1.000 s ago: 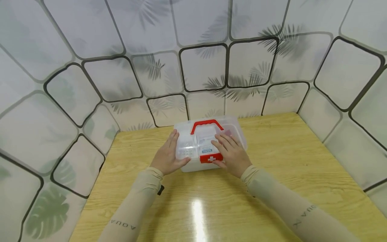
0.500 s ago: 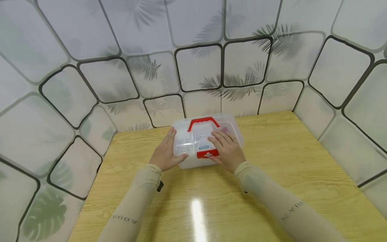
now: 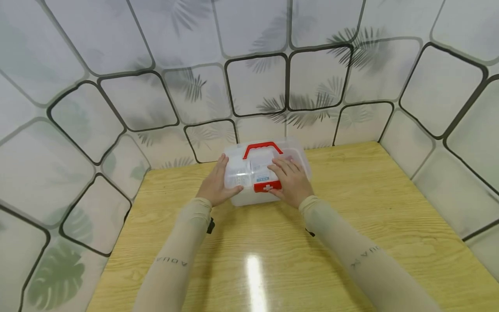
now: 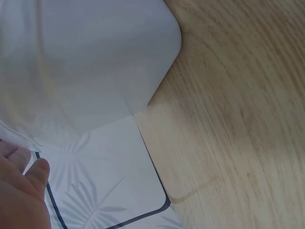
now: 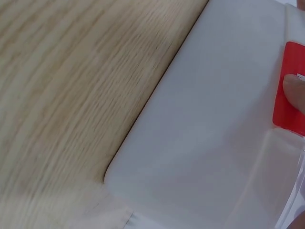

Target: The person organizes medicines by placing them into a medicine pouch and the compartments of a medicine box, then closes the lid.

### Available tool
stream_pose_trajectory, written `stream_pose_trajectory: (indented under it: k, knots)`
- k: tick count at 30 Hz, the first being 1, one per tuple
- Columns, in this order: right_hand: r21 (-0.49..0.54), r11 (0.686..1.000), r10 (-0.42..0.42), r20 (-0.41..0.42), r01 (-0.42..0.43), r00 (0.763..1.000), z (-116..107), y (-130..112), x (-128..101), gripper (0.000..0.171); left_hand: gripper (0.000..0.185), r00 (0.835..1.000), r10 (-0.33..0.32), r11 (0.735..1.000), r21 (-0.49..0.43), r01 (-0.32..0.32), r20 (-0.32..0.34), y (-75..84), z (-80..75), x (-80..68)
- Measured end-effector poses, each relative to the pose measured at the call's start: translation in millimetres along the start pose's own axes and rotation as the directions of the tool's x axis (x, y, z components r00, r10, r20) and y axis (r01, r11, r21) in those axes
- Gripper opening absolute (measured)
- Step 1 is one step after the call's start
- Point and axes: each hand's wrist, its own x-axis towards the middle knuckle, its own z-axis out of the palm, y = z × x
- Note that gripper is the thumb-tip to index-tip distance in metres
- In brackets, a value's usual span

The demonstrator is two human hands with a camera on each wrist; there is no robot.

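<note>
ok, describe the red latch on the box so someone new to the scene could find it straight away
Start at the wooden table and go to its far edge, where a clear plastic box sits between the left hand and the right hand. On the box's near face, at the lid's edge, is the red latch. Unlike the arched red handle on top, it is a flat tab with a white cross.
</note>
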Motion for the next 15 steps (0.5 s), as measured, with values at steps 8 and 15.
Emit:
stream_pose_trajectory:
  k: [8,15]
  knots:
    - [-0.035,0.999,0.022,0.086,-0.019,0.996,-2.3,-1.7,9.6,0.077,0.107,0.999,-0.039,0.999,-0.019,0.039,0.006,-0.9,-7.8,4.0]
    - [0.074,0.997,0.023,0.112,-0.031,0.993,-19.6,4.9,5.0,0.089,0.116,0.993,-0.112,0.991,-0.069,0.114,0.032,-0.4,-11.2,-9.8]
